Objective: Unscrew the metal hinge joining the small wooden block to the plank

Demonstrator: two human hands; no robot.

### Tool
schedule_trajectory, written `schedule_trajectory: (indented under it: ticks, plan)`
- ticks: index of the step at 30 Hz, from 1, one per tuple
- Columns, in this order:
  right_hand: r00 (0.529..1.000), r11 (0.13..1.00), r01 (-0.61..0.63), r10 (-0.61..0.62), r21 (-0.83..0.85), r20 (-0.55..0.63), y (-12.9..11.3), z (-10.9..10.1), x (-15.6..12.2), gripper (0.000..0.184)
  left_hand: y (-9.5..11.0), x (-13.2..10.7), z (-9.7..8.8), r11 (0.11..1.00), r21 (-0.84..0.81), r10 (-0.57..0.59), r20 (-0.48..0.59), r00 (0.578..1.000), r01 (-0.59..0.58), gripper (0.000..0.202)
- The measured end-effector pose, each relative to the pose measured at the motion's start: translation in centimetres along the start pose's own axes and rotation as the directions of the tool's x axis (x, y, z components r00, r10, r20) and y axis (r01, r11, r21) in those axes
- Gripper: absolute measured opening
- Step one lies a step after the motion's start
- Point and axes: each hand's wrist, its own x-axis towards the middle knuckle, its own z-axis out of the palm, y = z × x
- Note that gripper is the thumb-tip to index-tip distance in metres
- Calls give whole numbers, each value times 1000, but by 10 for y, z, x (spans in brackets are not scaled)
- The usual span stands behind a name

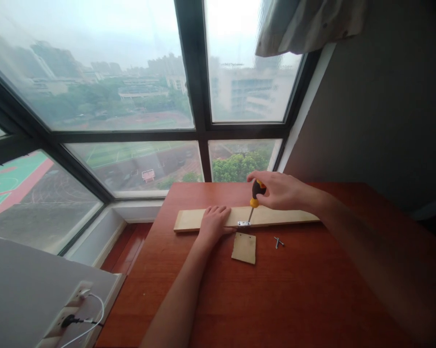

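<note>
Right hand (278, 189) grips screwdriver (254, 202) right of centre; tip at metal bracket (243, 224); left hand (214, 223) holds wooden board (188, 220), lower centre.

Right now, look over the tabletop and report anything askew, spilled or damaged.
Nothing looks clearly spilled or broken. Only two slight oddities: the loose screws lie crossed on the tabletop, and the small board sits a little askew, not lined up with the long plank.
</note>
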Motion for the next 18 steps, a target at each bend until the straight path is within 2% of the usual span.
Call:
schedule_trajectory:
  ticks: [2, 5, 7, 9, 11, 13, 15, 16, 18]
  plan:
    - [996, 991, -79, 74, -110, -49, -3, 1, -1, 36, 0, 0, -1, 1000, 2, -2, 5, 1000, 2, 62]
    - [972, 917, -225, 188, -329, -141, -9, 3, 0, 47, 0, 0, -2, 1000, 0, -1, 10, 1000, 1, 62]
    - [965, 888, -257, 212, -382, -156, -11, 5, 1, 49, 0, 0, -3, 1000, -3, 1, 14, 1000, -1, 61]
    - [975, 926, -211, 174, -315, -142, -9, 5, 2, 39, 0, 0, -3, 1000, -4, -2, 19, 1000, 2, 60]
    - [990, 984, -96, 80, -147, -115, -5, 4, 1, 28, 0, 0, -3, 1000, -5, -2, 22, 1000, 2, 60]
    - [996, 998, 43, -40, 46, -76, 0, 3, -1, 35, -1, 0, -4, 1000, -7, 4, 22, 1000, -4, 61]
    - [992, 979, 124, -120, 163, -36, 2, 2, -3, 42, -1, 0, -4, 1000, -6, 6, 22, 1000, -6, 62]
    - [992, 977, 125, -122, 170, -29, 2, 2, -4, 43, -1, 0, -4, 1000, -3, 3, 23, 1000, -3, 62]
    - [997, 997, 45, -41, 69, -62, -1, 4, -4, 37, -2, 0, -3, 1000, 1, -4, 27, 1000, 4, 62]
